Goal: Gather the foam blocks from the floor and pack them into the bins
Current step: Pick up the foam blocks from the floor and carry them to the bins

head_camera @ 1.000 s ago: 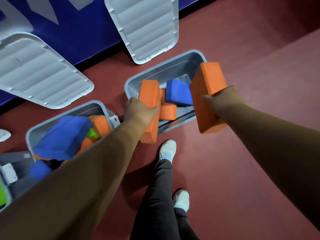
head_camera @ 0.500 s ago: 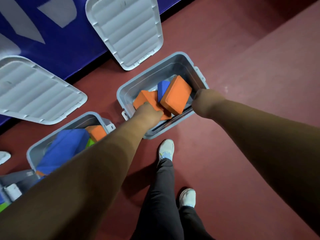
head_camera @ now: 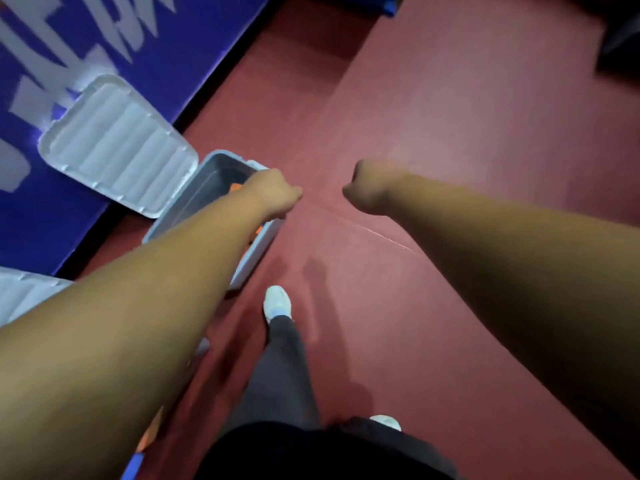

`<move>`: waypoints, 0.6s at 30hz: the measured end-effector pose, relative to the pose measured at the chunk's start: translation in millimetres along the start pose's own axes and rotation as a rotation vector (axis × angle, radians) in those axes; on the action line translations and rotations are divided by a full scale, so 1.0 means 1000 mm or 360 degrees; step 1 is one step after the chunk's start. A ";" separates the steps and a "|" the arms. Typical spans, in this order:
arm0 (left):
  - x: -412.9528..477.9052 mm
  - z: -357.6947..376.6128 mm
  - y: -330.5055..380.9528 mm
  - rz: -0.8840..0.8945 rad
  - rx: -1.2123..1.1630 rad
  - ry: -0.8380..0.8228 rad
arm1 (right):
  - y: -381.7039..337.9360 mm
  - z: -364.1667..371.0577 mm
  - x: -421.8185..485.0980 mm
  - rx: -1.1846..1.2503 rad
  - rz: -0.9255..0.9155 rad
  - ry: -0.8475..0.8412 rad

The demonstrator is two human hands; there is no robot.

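My left hand (head_camera: 277,194) hovers over the right rim of the grey bin (head_camera: 207,174), holding nothing, its fingers hanging loosely curled. My left forearm hides most of the bin. Slivers of orange foam block (head_camera: 237,187) show inside it beside my wrist. To the right, my right hand (head_camera: 370,187) is over bare red floor, also holding nothing, fingers loosely curled downward. No loose foam block lies on the floor in view.
The bin's grey ribbed lid (head_camera: 117,147) leans against the blue wall banner (head_camera: 104,36). A second lid (head_camera: 20,296) shows at the left edge. Orange and blue foam (head_camera: 149,434) peeks out under my left arm. My white shoe (head_camera: 277,303) is on the red floor (head_camera: 450,116).
Both orange blocks went into the bin and my hands let them go. The hands have lifted away and the view has swung right, pushing the bins to the left.
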State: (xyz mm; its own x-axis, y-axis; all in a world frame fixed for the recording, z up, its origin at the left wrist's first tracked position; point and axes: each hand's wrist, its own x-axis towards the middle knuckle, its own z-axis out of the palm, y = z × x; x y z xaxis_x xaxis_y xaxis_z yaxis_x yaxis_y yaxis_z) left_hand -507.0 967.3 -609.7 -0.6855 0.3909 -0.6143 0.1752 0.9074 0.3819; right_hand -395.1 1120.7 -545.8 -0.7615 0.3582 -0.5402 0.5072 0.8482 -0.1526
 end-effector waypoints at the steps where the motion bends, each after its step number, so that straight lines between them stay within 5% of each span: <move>1: -0.015 0.018 0.030 0.0067 0.0068 -0.0032 | 0.032 0.003 -0.028 0.0015 0.0045 0.0014; 11: -0.223 0.266 0.353 0.1036 0.0683 -0.0297 | 0.381 0.096 -0.332 0.0465 0.1013 0.0254; 18: -0.396 0.436 0.477 0.1579 0.0995 -0.0700 | 0.502 0.191 -0.570 0.0878 0.1706 0.0309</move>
State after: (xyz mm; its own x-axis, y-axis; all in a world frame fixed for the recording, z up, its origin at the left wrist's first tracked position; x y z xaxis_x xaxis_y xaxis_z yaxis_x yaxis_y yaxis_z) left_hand 155.9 1312.9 -485.4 0.2066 0.8560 -0.4739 0.8680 0.0632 0.4926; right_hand 371.2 1267.8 -472.7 0.1242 0.8668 -0.4829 0.9826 -0.1753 -0.0620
